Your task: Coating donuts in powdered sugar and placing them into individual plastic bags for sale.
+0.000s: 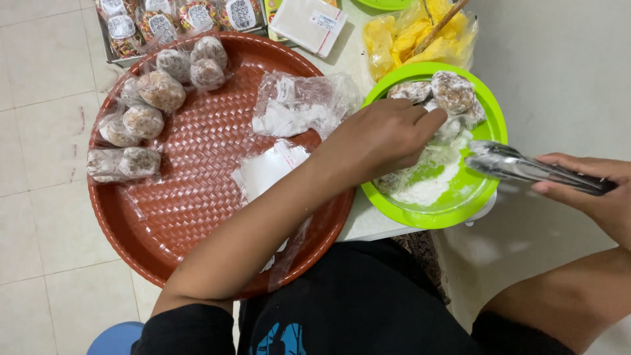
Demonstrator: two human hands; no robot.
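Observation:
My left hand (384,135) reaches over the rim of a green plate (490,108), its fingers closed and touching the white powder and powdered round sweets (453,91) on it; whether it pinches anything is hidden. My right hand (595,190) grips metal tongs (526,167), whose tips hover over the plate's right side. White powder (430,184) covers the plate's lower half.
A round brown woven tray (197,197) on the left holds several wrapped round sweets (161,91) and empty clear bags (299,105). A bag of yellow pieces (401,36) with a wooden stick lies behind the plate. Packaged goods and a white box (309,23) sit at the back.

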